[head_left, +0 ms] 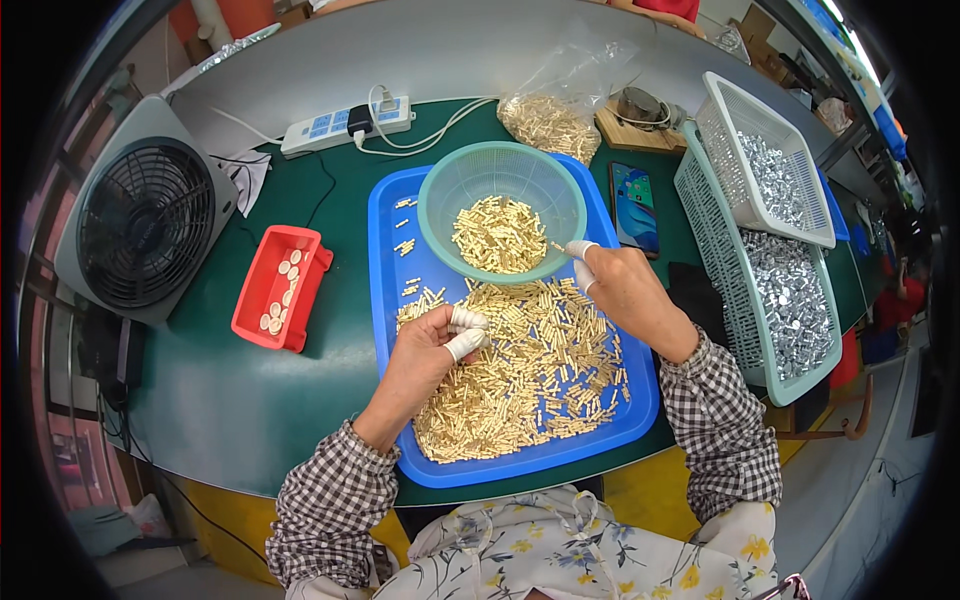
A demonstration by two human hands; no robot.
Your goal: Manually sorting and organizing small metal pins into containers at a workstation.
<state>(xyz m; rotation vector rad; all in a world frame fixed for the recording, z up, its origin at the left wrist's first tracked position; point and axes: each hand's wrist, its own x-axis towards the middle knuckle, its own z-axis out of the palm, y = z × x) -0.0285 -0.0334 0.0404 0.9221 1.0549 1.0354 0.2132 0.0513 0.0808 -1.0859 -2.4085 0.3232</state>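
Observation:
A blue tray (385, 260) lies on the green table, heaped with several small brass pieces (530, 370). A green sieve bowl (500, 175) rests on the tray's far end and holds more brass pieces (497, 235). My right hand (625, 290), with white finger cots, pinches a small brass piece at the bowl's right rim. My left hand (435, 350), also in finger cots, hovers over the pile on the tray with thumb and fingers pressed together; whether it holds a piece is hidden.
A red bin (250, 305) with round discs sits left of the tray. A grey fan (145, 215) stands far left. A power strip (345, 122), a bag of brass parts (550, 120), a phone (633, 205) and two baskets of silver parts (790, 290) lie behind and right.

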